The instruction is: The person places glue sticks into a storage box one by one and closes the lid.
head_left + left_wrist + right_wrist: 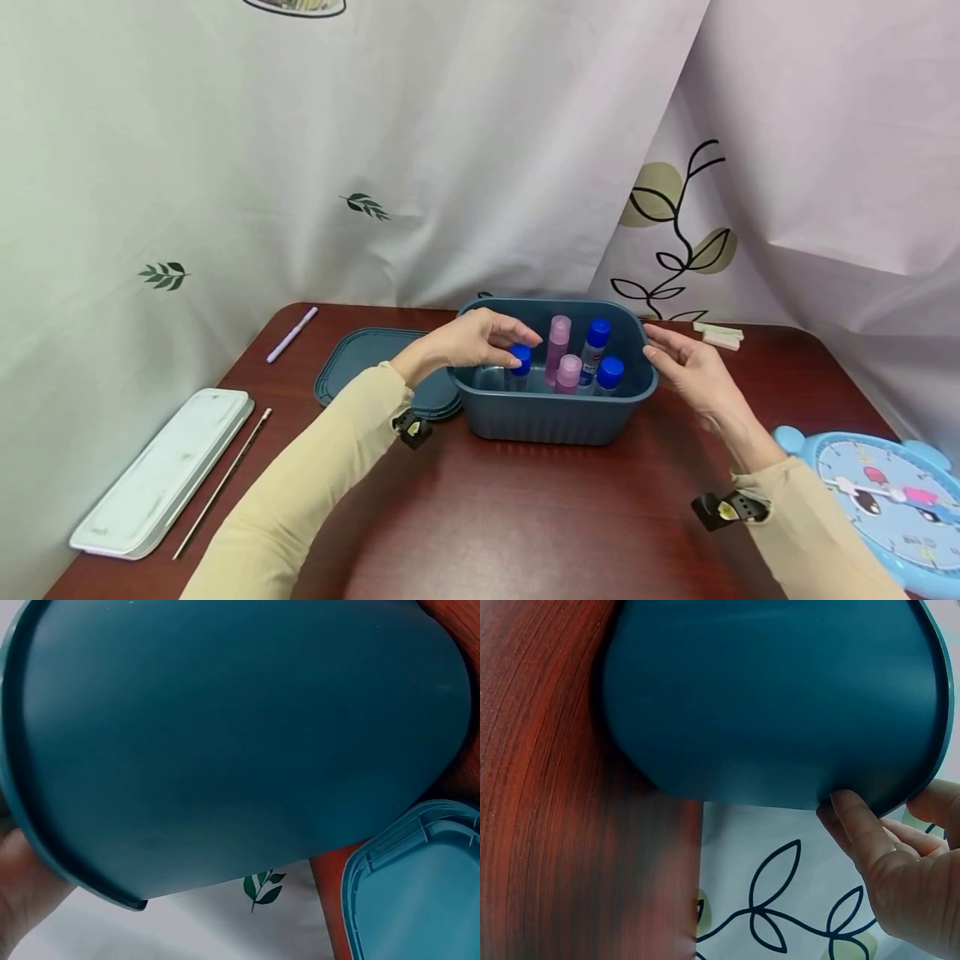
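Note:
A dark blue-green plastic storage bin stands on the table, holding several small bottles. My left hand reaches over its left rim, thumb and fingers around the blue cap of a clear bottle; in the left wrist view the bin wall hides the fingers. Beside that bottle stand a tall pink bottle, a shorter pink bottle and two blue-capped bottles, one behind and one in front. At the right end, my right hand grips the bin's rim, fingers against the outer wall.
A matching lid lies left of the bin. Farther left are a lilac pen, a white case and a thin metal rod. A blue clock lies at right; pale sticks lie behind the right hand.

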A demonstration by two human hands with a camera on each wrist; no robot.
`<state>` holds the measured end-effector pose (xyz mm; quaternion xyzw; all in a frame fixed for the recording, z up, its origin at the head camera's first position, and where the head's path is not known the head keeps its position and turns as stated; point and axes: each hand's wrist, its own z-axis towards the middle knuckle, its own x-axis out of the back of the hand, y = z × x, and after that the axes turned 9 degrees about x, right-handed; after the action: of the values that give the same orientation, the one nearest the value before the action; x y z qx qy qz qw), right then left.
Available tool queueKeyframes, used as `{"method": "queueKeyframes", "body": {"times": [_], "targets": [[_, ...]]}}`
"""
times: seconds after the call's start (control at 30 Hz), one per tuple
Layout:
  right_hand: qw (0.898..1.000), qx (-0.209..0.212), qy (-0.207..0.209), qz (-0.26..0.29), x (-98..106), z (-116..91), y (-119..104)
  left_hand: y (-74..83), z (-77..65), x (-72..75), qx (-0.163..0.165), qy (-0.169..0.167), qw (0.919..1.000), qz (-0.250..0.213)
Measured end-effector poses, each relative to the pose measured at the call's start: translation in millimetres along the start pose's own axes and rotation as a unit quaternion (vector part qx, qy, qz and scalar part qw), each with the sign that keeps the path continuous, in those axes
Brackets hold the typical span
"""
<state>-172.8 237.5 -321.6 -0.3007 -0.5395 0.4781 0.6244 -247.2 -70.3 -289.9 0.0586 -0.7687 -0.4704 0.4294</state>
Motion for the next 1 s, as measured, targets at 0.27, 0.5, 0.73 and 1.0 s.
{"method": "queueKeyframes", "body": {"times": [0.27,0.5,0.73,1.0], "targets": [[1.000,0.002,-0.001,0.011,-1.6,0.4,-0.3,-6.9,-29.2,16.6,-0.051,0.078,0.9940,-0.057],[1.000,0.004,0.000,0.007,-0.2,-0.4,0.6,-48.5,-65.5,39.6,0.008,0.266,0.9340,-0.239],[1.000,0.004,-0.008,0.004,2.4,-1.4,2.1,-120.6,-76.3,37.9,0.174,0.461,0.8350,-0.244],[0.999,0.029,-0.007,0.015,3.0,-1.1,3.2,-160.0,-90.2,35.3,0.329,0.530,0.7666,-0.151]]}}
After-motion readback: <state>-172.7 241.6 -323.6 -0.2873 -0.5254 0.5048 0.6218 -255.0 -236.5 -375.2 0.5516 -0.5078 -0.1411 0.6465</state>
